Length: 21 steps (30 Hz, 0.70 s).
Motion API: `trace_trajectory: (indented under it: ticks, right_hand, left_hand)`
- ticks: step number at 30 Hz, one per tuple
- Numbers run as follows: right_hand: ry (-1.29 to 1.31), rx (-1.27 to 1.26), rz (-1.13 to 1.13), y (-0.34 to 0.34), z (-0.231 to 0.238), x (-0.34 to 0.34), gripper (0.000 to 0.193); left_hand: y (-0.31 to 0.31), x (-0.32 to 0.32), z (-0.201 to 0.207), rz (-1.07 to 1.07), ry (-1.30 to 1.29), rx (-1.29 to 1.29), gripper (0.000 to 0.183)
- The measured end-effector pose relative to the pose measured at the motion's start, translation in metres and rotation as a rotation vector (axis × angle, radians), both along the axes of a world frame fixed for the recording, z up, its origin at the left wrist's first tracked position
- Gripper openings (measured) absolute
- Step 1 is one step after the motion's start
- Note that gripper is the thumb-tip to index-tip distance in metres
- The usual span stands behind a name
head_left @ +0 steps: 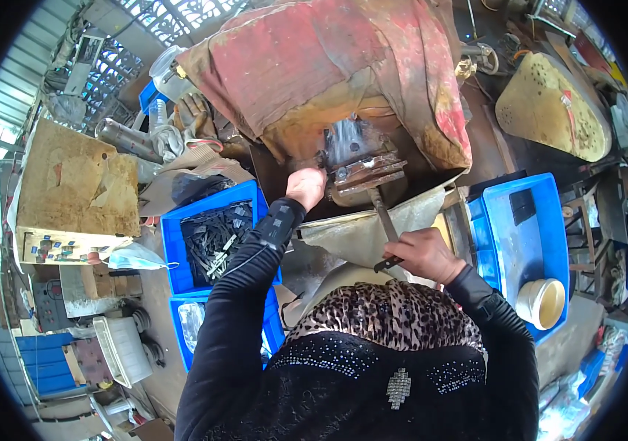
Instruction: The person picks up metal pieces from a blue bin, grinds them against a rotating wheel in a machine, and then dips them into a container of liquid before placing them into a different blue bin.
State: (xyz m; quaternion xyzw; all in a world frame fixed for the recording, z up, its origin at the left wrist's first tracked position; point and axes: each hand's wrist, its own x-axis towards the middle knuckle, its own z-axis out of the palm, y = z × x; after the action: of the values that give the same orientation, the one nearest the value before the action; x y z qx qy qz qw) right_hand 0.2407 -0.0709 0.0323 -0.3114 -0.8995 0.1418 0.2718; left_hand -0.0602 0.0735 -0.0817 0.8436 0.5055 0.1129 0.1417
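Note:
A worn metal clamp-like fixture [367, 173] sits under the front of a red-draped machine, with a bright wet-looking metal block [351, 140] behind it. My left hand [307, 188] is closed at the fixture's left side; what its fingers grip is hidden. From the fixture a metal bar [382, 213] slants toward me. My right hand [427, 255] is closed at the bar's near end. Below those fingers sticks out a short dark piece with pale dots [388, 263], its other end hidden in the hand.
A blue bin [169, 250] of black strips [215, 239] stands left, another blue bin [178, 323] nearer. To the right, a blue tub [560, 242] holds a cream bucket [542, 303]. Stained red cloth [329, 44] drapes the machine. A cardboard box [71, 180] stands far left.

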Motion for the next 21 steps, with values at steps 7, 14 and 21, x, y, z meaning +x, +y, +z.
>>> trace_trajectory:
  ticks: [7,14,21]
  right_hand:
    - [0.161,-0.483,0.045,0.001,-0.005,0.009,0.022]
    - [0.884,-1.193,-0.528,0.068,-0.001,0.014,0.023]
    - [1.440,-1.378,-0.298,0.094,-0.023,-0.033,0.012]
  left_hand:
    - [0.009,-0.002,-0.050,-0.210,-0.814,-0.391,0.016]
    - [-0.047,0.046,0.075,0.243,-0.135,0.438,0.016]
    - [-0.088,0.111,0.116,0.137,-0.038,0.404,0.015]
